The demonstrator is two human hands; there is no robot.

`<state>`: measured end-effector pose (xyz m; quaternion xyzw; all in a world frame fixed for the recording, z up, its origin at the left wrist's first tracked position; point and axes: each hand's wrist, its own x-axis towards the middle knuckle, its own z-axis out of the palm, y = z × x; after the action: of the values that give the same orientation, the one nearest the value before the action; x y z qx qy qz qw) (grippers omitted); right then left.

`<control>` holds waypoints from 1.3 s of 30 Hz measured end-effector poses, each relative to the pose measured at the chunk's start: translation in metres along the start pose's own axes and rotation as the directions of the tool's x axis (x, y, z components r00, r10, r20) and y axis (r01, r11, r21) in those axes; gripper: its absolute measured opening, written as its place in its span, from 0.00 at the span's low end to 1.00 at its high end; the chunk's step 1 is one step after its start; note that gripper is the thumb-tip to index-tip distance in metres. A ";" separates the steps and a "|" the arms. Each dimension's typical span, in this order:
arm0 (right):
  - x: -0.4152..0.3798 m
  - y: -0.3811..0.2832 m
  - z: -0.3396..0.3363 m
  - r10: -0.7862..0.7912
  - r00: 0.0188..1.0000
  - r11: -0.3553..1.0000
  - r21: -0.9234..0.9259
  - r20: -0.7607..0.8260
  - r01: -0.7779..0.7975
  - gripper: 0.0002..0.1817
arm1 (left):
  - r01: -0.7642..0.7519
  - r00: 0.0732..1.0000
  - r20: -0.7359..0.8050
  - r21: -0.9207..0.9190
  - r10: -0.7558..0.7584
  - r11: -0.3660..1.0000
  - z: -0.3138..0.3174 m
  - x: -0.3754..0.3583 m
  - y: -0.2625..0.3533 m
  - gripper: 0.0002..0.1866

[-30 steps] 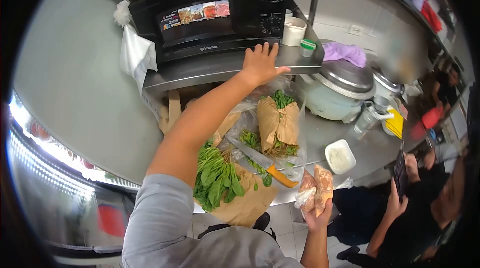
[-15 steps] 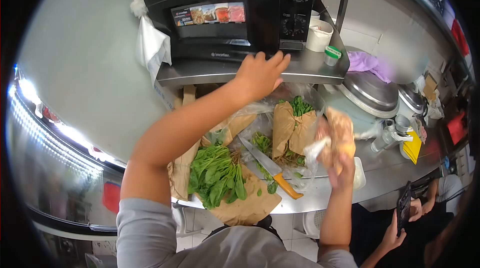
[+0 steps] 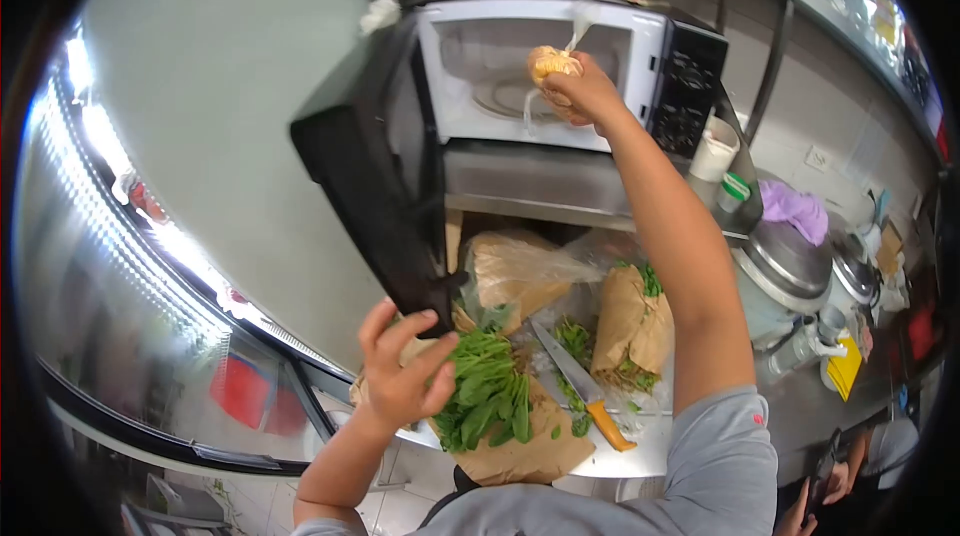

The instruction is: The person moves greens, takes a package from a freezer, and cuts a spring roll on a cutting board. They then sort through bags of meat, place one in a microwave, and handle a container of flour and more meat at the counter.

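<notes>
The microwave [image 3: 650, 46] stands on a steel shelf with its black door [image 3: 365, 176] swung out to the left. At the free edge of that door, my left hand [image 3: 405, 371] has its fingers spread, some fingertips against the edge. My right hand [image 3: 590, 94] is closed around a knotted clear plastic bag of yellow-brown food [image 3: 553, 66], held at the microwave's opening. What exactly the bag contains I cannot make out. A round glass turntable shows inside the white cavity behind it.
Below the shelf, leafy greens [image 3: 485, 391] lie on brown paper [image 3: 550, 451], with a yellow-handled knife [image 3: 580, 386] beside them. A paper-wrapped bunch [image 3: 625, 326] lies further right. Lidded pots [image 3: 797, 261] stand at right; another person's hand [image 3: 838, 481] holds a phone at lower right.
The microwave door has gone from closed to open, my left hand moving left and down with it. My right hand has carried the bag from above the counter up to the opening.
</notes>
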<state>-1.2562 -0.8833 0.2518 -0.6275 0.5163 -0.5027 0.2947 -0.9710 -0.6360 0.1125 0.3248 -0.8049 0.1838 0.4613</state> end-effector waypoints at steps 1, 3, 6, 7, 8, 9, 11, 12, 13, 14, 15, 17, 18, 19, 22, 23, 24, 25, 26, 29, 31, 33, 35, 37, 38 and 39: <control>0.018 -0.003 0.009 -0.014 1.000 0.989 -0.149 -0.018 0.012 0.44 | -0.003 1.000 0.008 -0.002 0.003 1.000 0.000 0.000 0.000 0.14; 0.049 -0.001 0.034 -0.071 0.986 0.920 -0.392 -0.153 0.005 0.44 | -0.015 1.000 -0.013 -0.022 0.015 1.000 0.003 -0.001 -0.003 0.14; 0.070 0.018 0.058 -0.093 0.965 0.730 -0.675 -0.246 -0.102 0.48 | -0.023 0.999 -0.026 -0.045 0.022 0.999 0.012 -0.005 -0.005 0.14; 0.068 0.028 0.066 -0.134 0.958 0.620 -0.776 -0.254 -0.119 0.49 | -0.025 0.999 -0.034 -0.058 0.023 0.998 0.015 -0.006 -0.005 0.14; 0.068 0.035 0.070 -0.176 0.950 0.495 -0.858 -0.257 -0.140 0.51 | -0.026 0.999 -0.032 -0.063 0.024 0.998 0.016 -0.004 -0.004 0.14; 0.077 0.039 0.069 -0.172 0.950 0.492 -0.858 -0.260 -0.146 0.51 | -0.040 0.999 -0.025 -0.066 0.038 0.997 0.016 -0.002 -0.002 0.14; 0.095 0.045 0.060 -0.224 0.928 0.732 -0.680 -0.298 -0.042 0.47 | -0.069 0.997 -0.020 -0.080 0.068 0.994 0.020 0.002 0.001 0.13; 0.090 0.048 0.051 -0.213 0.927 0.732 -0.679 -0.308 -0.057 0.47 | -0.074 0.997 -0.013 -0.092 0.073 0.993 0.024 0.005 0.001 0.13; 0.080 0.040 0.039 -0.337 0.901 0.794 -0.597 -0.272 0.116 0.43 | -0.110 0.994 0.007 -0.135 0.112 0.985 0.028 0.008 0.001 0.13; 0.071 0.031 0.025 -0.462 0.851 0.813 -0.502 -0.248 0.295 0.38 | -0.145 0.988 0.020 -0.177 0.150 0.974 0.034 0.013 0.004 0.14; 0.041 0.017 0.015 -0.542 0.819 0.779 -0.477 -0.186 0.407 0.26 | -0.145 0.988 0.026 -0.209 0.154 0.967 0.039 0.019 0.008 0.14; -0.013 0.008 -0.006 -0.509 0.845 0.833 -0.341 -0.166 0.435 0.22 | -0.186 0.980 0.028 -0.246 0.199 0.951 0.059 0.030 0.013 0.14; -0.033 0.007 -0.017 -0.484 0.865 0.869 -0.191 -0.132 0.457 0.18 | -0.221 0.971 0.028 -0.272 0.237 0.937 0.070 0.038 0.015 0.14; -0.051 0.011 -0.026 -0.496 0.846 0.867 -0.166 -0.197 0.470 0.15 | -0.235 0.966 0.039 -0.282 0.255 0.930 0.080 0.046 0.020 0.15; -0.073 0.040 -0.060 -0.394 0.817 0.893 0.035 -0.420 0.449 0.13 | -0.245 0.960 0.041 -0.355 0.277 0.902 0.118 0.073 0.028 0.21; -0.077 0.051 -0.068 -0.356 0.772 0.903 0.019 -0.527 0.430 0.12 | -0.252 0.957 0.042 -0.373 0.288 0.893 0.129 0.081 0.028 0.21; -0.084 0.057 -0.075 -0.317 0.713 0.912 0.004 -0.626 0.409 0.11 | -0.206 0.969 0.055 -0.358 0.241 0.911 0.141 0.090 0.028 0.24; -0.090 0.061 -0.081 -0.376 0.635 0.925 -0.232 -0.675 0.301 0.08 | -0.160 0.979 0.066 -0.340 0.193 0.927 0.152 0.099 0.028 0.27; -0.096 0.063 -0.086 -0.370 0.652 0.924 -0.333 -0.661 0.187 0.11 | -0.168 0.977 0.066 -0.353 0.204 0.920 0.162 0.106 0.028 0.27; -0.103 0.070 -0.090 -0.255 0.830 0.742 -0.651 -0.495 -0.160 0.21 | -0.112 0.977 0.154 -0.219 0.148 0.969 0.193 0.125 0.020 0.29; -0.100 0.067 -0.083 -0.262 0.824 0.705 -0.683 -0.502 -0.191 0.22 | -0.043 0.984 0.167 -0.117 0.062 0.992 0.218 0.133 0.010 0.29; -0.095 0.067 -0.085 -0.286 0.821 0.664 -0.720 -0.494 -0.202 0.25 | 0.015 0.974 0.228 -0.054 -0.003 0.998 0.231 0.142 0.004 0.30; -0.088 0.070 -0.088 -0.295 0.821 0.630 -0.746 -0.489 -0.218 0.24 | 0.065 0.946 0.315 0.059 -0.080 0.996 0.239 0.144 0.007 0.31; -0.082 0.073 -0.089 -0.298 0.825 0.598 -0.767 -0.481 -0.231 0.24 | 0.102 0.931 0.347 0.047 -0.112 0.994 0.239 0.151 0.013 0.31; -0.079 0.075 -0.089 -0.309 0.818 0.616 -0.758 -0.485 -0.217 0.24 | 0.144 0.914 0.377 0.040 -0.148 0.989 0.238 0.152 0.015 0.32; -0.078 0.076 -0.088 -0.318 0.813 0.632 -0.748 -0.488 -0.201 0.24 | 0.146 0.913 0.380 0.040 -0.150 0.989 0.239 0.151 0.016 0.32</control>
<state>-1.3619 -0.8187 0.1866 -0.5247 0.7221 -0.4080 -0.1919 -1.1858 -0.8196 0.1218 0.4169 -0.8514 0.0861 0.3066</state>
